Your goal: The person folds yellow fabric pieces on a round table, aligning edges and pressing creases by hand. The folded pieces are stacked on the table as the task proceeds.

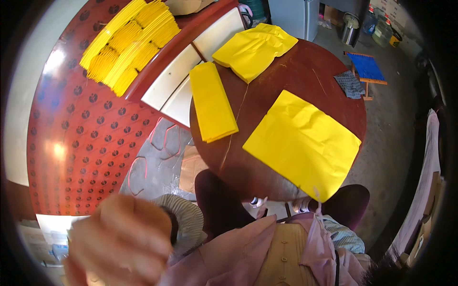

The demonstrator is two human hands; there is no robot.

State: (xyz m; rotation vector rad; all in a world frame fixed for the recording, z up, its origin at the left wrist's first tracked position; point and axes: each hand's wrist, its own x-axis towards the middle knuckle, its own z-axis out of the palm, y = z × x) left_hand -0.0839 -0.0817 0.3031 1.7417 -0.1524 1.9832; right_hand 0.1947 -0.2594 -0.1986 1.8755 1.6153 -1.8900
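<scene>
Okay, left hand (119, 238) is raised close to the camera at the lower left, badly blurred. The fingers look curled in, but I cannot tell whether they are closed or gripping anything. The right hand is not in view.

The big yellow sheet (303, 143) lies flat on the round dark table (305, 71), on the near right part. Its near corner hangs just over the table edge toward the person's lap, and it shows light creases. Neither hand touches it.

Left of it is a long narrow folded yellow stack (212, 101), apart from the sheet. A thin string (236, 121) runs along the tabletop between them. Further back a loosely folded yellow bundle (253, 50) sits at the far edge of the table. More finished yellow bundles (129, 40) are piled on the red patterned surface (71, 138) at the upper left, well apart from the table.

On the floor to the right are a blue frame (366, 66) and a grey cloth (349, 84).

Judgement: the paper looks thin and easily wrinkled, so handling it well likely means pulling the overhanging corner fully onto the table, smoothing the creases with a flat palm, and lining up the edges before pressing a fold. Both hands would be needed, one pinning and one creasing, and the string is best kept off the sheet.
</scene>
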